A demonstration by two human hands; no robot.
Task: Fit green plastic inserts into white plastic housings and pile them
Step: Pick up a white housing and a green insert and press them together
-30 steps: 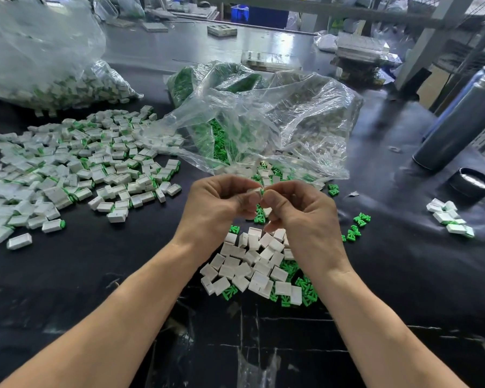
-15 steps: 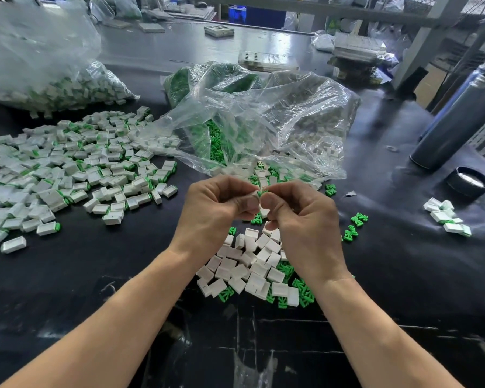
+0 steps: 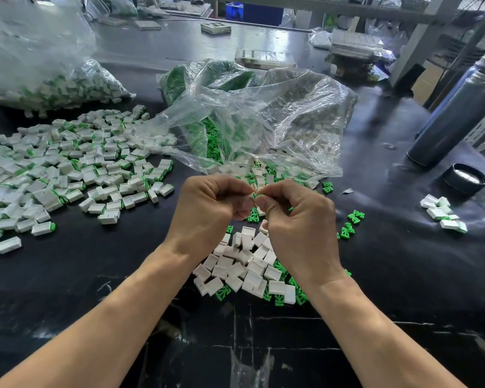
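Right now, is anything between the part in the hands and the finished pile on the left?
Nothing visible. The hands pinch the part above the table; bare black tabletop runs left to the finished pile.

glossy black worktable (image 3: 95,275), grey metal frame post (image 3: 420,37) beyond, blue crate (image 3: 258,12) behind

Two forearms in view, both bare to the frame edge; no sleeves showing. Left hand (image 3: 207,211) and right hand (image 3: 300,228) ungloved, no rings visible. No watch or band on either wrist.
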